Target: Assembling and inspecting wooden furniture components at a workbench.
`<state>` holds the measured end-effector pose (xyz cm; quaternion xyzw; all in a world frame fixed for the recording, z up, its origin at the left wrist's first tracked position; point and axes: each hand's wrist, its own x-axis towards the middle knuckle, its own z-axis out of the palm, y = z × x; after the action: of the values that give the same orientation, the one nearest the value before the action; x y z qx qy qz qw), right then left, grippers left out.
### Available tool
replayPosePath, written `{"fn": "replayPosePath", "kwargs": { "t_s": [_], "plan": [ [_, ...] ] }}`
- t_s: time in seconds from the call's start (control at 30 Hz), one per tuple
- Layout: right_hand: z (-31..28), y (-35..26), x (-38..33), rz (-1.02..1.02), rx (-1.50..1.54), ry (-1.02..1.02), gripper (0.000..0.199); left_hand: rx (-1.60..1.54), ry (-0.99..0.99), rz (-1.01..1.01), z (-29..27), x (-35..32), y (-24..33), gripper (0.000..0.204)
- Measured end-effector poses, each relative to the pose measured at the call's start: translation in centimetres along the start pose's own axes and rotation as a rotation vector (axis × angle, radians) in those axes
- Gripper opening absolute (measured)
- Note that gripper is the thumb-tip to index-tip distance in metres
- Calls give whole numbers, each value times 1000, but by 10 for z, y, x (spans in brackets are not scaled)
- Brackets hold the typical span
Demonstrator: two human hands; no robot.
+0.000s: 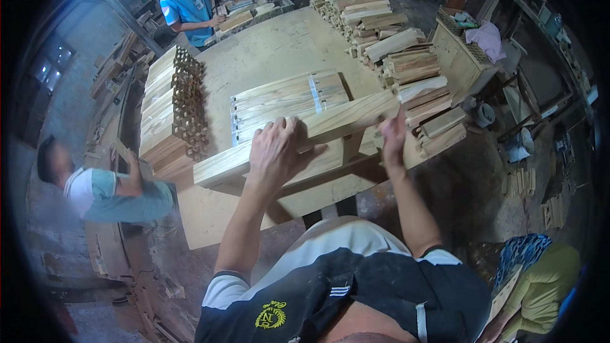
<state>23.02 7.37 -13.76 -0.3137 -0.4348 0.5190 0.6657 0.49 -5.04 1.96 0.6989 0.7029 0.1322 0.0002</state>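
Well, left fingers hold board — near table edge.

"How's the light?"
"Fairly bright on the table, dimmer over the floor. Shadow lies beneath the plank, by the near edge."
"Glare?"
"Pale glow at the window, beyond the left edge."
"Sharp?"
"Mostly; the person there looks hazy. Straight lines bend toward a black rim."
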Motion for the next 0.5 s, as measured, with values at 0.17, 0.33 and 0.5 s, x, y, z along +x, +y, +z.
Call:
{"fn": "replayPosePath", "kwargs": {
  "t_s": [0.17,0.33,0.5],
  "plan": [
    [18,-12,-23,-270,-894,-568,76,63,52,-27,16,6,7,60],
    [14,8,-14,-204,-742,-551,49,63,-10,-121,12,5,24,55],
    [11,5,-9,-135,-678,-605,53,62,-56,-122,12,9,22,57]
  ]
}}
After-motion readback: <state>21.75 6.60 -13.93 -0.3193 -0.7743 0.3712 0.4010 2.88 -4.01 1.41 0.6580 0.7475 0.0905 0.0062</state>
